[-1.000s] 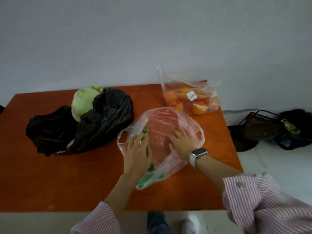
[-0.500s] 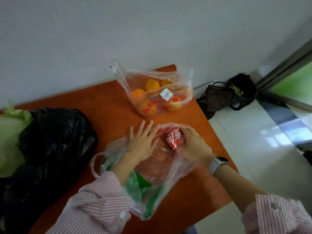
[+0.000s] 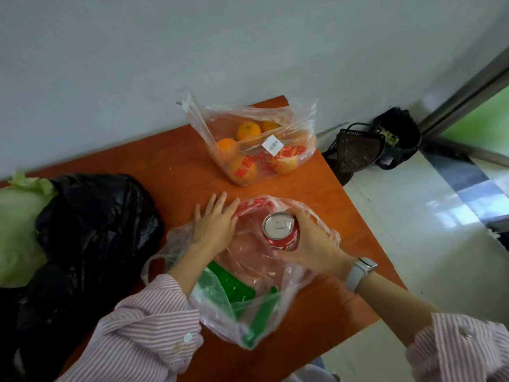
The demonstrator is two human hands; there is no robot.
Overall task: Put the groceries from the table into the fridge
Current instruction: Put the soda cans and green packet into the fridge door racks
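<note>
My right hand [image 3: 311, 244] gripping red aluminium soda can [image 3: 281, 231] upright inside thin clear plastic bag [image 3: 256, 312] on orange table [image 3: 176, 161]; left hand [image 3: 213, 226] flat, pinning bag; lift straight, clear of film

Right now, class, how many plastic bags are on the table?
3. A black bag sits at the left beside the cabbage, a clear bag of oranges stands by the wall, and a clear bag lies under the hands. Others may be out of view.

Right hand [image 3: 308, 241] has turned red can [image 3: 281, 231] upright, top now showing
</note>
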